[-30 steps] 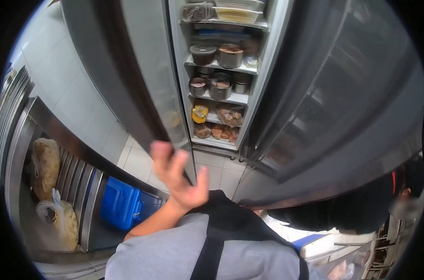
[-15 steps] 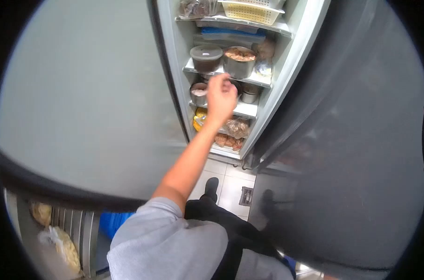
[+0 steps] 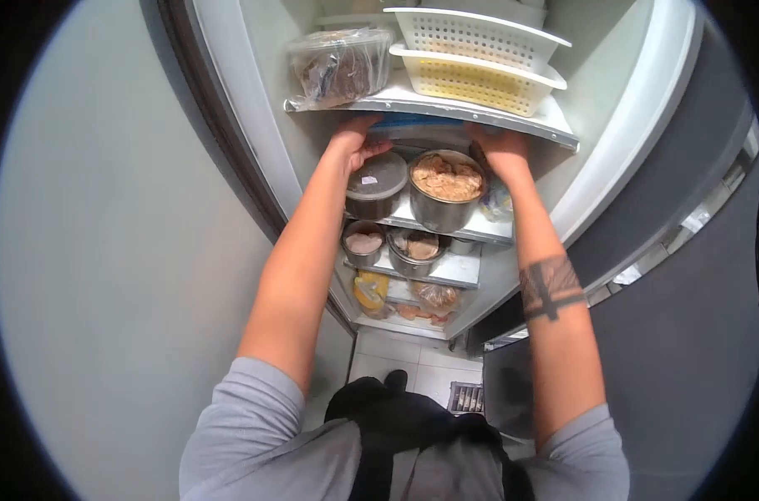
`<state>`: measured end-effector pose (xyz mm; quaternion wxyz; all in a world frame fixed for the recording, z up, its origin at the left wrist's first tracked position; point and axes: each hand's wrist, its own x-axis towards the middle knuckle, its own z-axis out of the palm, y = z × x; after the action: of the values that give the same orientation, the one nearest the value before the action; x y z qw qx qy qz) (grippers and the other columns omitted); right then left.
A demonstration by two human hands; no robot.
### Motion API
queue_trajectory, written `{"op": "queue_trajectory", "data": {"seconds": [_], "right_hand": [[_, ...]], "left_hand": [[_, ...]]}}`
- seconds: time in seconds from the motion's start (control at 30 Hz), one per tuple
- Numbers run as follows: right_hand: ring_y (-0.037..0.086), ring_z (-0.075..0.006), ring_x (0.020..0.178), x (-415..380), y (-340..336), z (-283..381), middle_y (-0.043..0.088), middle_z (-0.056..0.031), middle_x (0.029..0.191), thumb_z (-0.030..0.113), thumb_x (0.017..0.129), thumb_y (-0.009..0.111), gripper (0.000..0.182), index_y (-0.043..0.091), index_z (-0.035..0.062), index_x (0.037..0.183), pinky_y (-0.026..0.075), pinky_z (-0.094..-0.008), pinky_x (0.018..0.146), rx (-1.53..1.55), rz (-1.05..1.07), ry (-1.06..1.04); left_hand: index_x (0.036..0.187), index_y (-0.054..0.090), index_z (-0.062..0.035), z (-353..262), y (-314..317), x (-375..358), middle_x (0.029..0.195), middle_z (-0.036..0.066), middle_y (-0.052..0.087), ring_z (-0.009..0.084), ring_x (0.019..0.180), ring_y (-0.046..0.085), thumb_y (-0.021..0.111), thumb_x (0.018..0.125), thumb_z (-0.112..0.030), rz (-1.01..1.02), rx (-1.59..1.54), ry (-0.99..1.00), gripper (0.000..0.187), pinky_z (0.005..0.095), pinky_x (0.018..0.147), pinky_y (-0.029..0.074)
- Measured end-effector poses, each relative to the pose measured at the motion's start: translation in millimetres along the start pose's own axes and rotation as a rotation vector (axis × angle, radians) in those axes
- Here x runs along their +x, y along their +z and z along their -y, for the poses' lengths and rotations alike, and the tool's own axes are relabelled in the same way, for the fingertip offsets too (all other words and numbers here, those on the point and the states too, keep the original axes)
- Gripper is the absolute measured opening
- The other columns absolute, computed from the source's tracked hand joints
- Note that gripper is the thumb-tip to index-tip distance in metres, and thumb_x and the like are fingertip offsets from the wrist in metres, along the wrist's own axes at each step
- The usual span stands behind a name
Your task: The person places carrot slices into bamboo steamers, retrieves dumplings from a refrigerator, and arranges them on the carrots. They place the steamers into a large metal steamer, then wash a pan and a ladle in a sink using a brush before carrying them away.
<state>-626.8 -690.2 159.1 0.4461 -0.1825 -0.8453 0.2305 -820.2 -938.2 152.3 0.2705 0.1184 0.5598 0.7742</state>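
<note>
Both hands reach into the fridge, just under its upper shelf (image 3: 479,117). My left hand (image 3: 356,144) is at the left end of a blue-lidded container (image 3: 421,121), fingers curved above a round lidded tub (image 3: 377,179). My right hand (image 3: 503,150) is at the container's right side, its fingertips hidden beneath the shelf edge. Whether either hand grips the container is unclear. Between and below the hands, a steel pot (image 3: 446,188) filled with light brown food stands beside the tub.
Overhead, white perforated baskets (image 3: 479,75) and a wrapped container (image 3: 339,68) rest on the upper shelf. Lower down are two small pots (image 3: 363,242) (image 3: 416,250) and bagged food (image 3: 436,294). A grey door (image 3: 120,250) stands left, with a floor drain (image 3: 466,397) below.
The view has moved closer to the fridge. One arm was visible before, its hand in front of the shelves; now both hands reach in around the blue-lidded container.
</note>
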Motion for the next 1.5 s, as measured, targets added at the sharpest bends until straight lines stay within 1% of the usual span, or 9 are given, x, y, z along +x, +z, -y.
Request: {"op": "queue_trajectory", "data": {"seconds": [0.3,0.53,0.57,0.67,0.8,0.93,1.1,1.23,1.5], "right_hand": [[0.053,-0.0388,0.134,55.4,23.2,-68.1,0.058,-0.0184,0.147,0.037,0.098,0.066,0.054,0.059,0.0072,0.143,0.040,-0.0459,0.116,-0.341,0.199,-0.291],[0.048,-0.0269,0.140,7.7,-34.7,-3.4,0.049,-0.0152,0.158,0.025,0.096,0.072,0.070,0.044,0.0001,0.155,0.035,-0.0345,0.119,0.341,0.182,0.330],[0.056,-0.0332,0.133,-12.9,-51.8,19.0,0.057,-0.0226,0.146,0.032,0.095,0.071,0.063,0.054,-0.0044,0.143,0.041,-0.0375,0.113,0.230,0.142,0.274],[0.067,-0.0382,0.119,-26.3,-83.9,62.6,0.070,-0.0286,0.127,0.038,0.092,0.073,0.058,0.067,-0.0086,0.127,0.049,-0.0405,0.104,-0.029,0.227,0.292],[0.074,-0.0418,0.087,-31.6,-91.5,75.0,0.076,-0.0276,0.087,0.045,0.090,0.075,0.062,0.071,-0.0172,0.095,0.056,-0.0440,0.082,-0.156,0.171,0.181],[0.065,-0.0141,0.077,-41.6,-101.4,82.2,0.070,-0.0051,0.085,0.040,0.092,0.080,0.039,0.070,0.0029,0.092,0.053,-0.0343,0.073,0.731,0.328,0.515],[0.068,-0.0274,0.089,-82.8,-84.6,89.6,0.074,-0.0101,0.094,0.037,0.100,0.071,0.040,0.070,-0.0032,0.100,0.053,-0.0394,0.085,0.360,0.303,-0.139],[0.065,-0.0454,0.110,-74.1,-78.6,129.4,0.069,-0.0292,0.118,0.035,0.103,0.060,0.040,0.071,-0.0004,0.119,0.052,-0.0435,0.098,0.060,0.572,-0.142],[0.063,-0.0432,0.121,-25.4,-15.2,139.7,0.068,-0.0266,0.126,0.029,0.097,0.063,0.049,0.059,0.0074,0.141,0.048,-0.0475,0.106,-0.319,0.855,-0.333]], "left_hand": [[0.126,0.061,-0.0062,-4.1,20.5,-110.1,0.086,0.012,0.065,0.0102,0.050,0.051,0.061,0.100,-0.020,-0.150,-0.049,0.069,0.029,0.0303,0.044,0.054],[0.146,0.051,-0.0069,27.0,32.8,-174.1,0.107,0.009,0.066,0.0124,0.072,0.061,0.070,0.100,-0.024,-0.087,-0.018,0.339,0.052,0.0310,0.062,0.062],[0.154,0.043,-0.0027,28.1,24.7,-179.7,0.122,0.011,0.061,0.0170,0.101,0.065,0.076,0.098,-0.027,-0.036,0.098,0.359,0.069,0.0317,0.080,0.063],[0.149,0.048,-0.0001,44.2,10.6,-167.0,0.123,0.011,0.064,0.0168,0.108,0.065,0.076,0.098,-0.026,-0.110,0.328,0.708,0.064,0.0300,0.086,0.060],[0.144,0.051,0.0030,47.7,5.2,-173.9,0.123,0.012,0.067,0.0158,0.111,0.064,0.075,0.099,-0.026,-0.124,0.207,0.555,0.058,0.0296,0.089,0.057],[0.136,0.053,0.0087,29.9,4.9,-182.4,0.120,0.019,0.068,0.0219,0.112,0.065,0.080,0.095,-0.038,-0.382,0.307,0.429,0.068,0.0344,0.094,0.053],[0.125,0.055,0.0088,21.2,-3.1,-161.7,0.121,0.029,0.064,0.0371,0.114,0.063,0.082,0.087,-0.055,-0.731,0.608,0.736,0.079,0.0475,0.105,0.046],[0.119,0.061,0.0081,26.0,2.2,-151.8,0.116,0.026,0.065,0.0377,0.116,0.061,0.080,0.087,-0.058,-0.731,0.541,1.036,0.076,0.0451,0.102,0.046],[0.108,0.072,0.0055,-3.8,-8.1,-171.6,0.117,0.022,0.068,0.0378,0.118,0.058,0.077,0.087,-0.057,-0.452,1.056,0.936,0.066,0.0457,0.100,0.049]]}}
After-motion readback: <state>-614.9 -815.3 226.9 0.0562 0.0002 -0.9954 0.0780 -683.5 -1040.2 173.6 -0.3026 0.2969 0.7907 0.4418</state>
